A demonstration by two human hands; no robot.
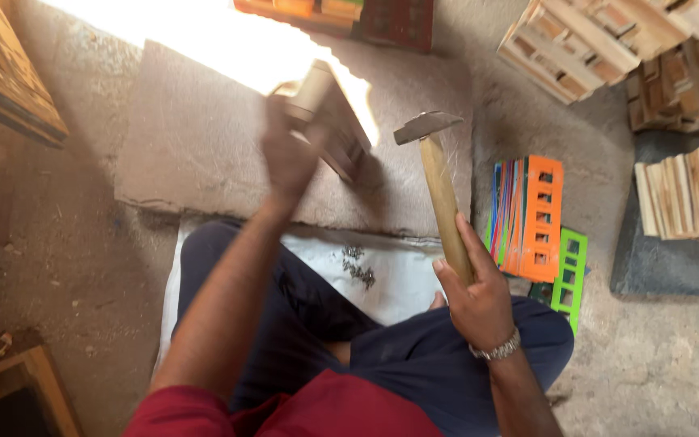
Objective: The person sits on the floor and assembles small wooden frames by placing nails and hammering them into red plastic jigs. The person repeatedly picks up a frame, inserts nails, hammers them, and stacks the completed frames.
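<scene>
Left hand: the left hand [289, 154] is raised over the stone slab, fingers closed round a small wooden frame piece [329, 117]; motion blur hides the finer grip.
Wooden frame piece: held tilted above the far part of the slab, just left of the hammer head, apart from it.
Right hand: the right hand [475, 295] is wrapped shut on the lower end of the hammer's wooden handle; a metal wristband sits on the wrist.
Hammer [438, 182]: upright, leaning slightly left, metal head at the far end, over the slab's right edge.
Stone slab [196, 146]: flat grey block on the floor in front of the seated person's knees, sunlit at its far edge.
White sheet [394, 279]: spread between slab and lap, with a small dark heap of nails [357, 267] on it.
Painted panels [531, 214]: orange and multicoloured slotted pieces stacked to the right, a green one beside them nearer in.
Unpainted wooden frames [689, 190]: piled far right and right.
</scene>
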